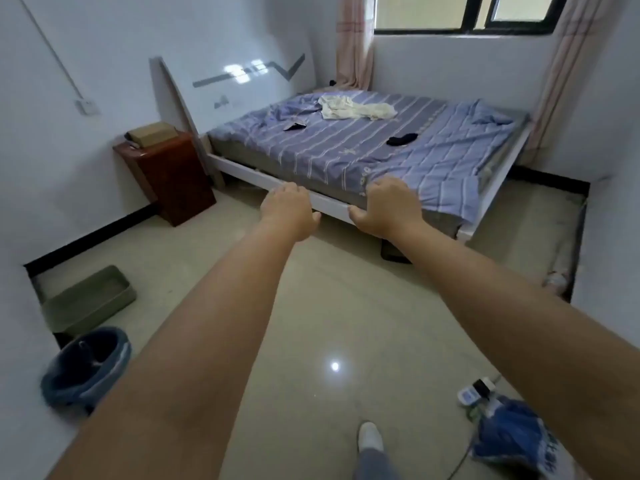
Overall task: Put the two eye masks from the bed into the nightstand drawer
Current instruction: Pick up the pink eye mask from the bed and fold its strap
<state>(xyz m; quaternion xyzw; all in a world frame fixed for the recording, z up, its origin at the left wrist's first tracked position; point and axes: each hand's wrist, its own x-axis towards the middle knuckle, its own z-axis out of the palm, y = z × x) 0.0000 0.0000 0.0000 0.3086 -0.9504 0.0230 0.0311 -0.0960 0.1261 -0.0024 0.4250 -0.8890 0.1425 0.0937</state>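
Nothing done yet. My left hand (289, 211) and right hand (389, 209) are both stretched out empty, fingers loose, holding nothing. Both dark fabric eye masks are on the blue striped bed (346, 147): one (295, 126) nearer the headboard, the other (401, 138) mid-bed. The reddish-brown wooden nightstand (173, 174) stands just beside the bed with a tan cardboard box (152, 132) on top; I can't make out its drawer front, never mind what's inside.

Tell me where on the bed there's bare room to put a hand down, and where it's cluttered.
Free: the striped sheet between the two dark eye masks, one near the headboard and one mid-bed, and the wide near strip along the white bed frame. Crowded: the head end, where a crumpled white cloth lies on bunched bedding. The nightstand top holds a box.
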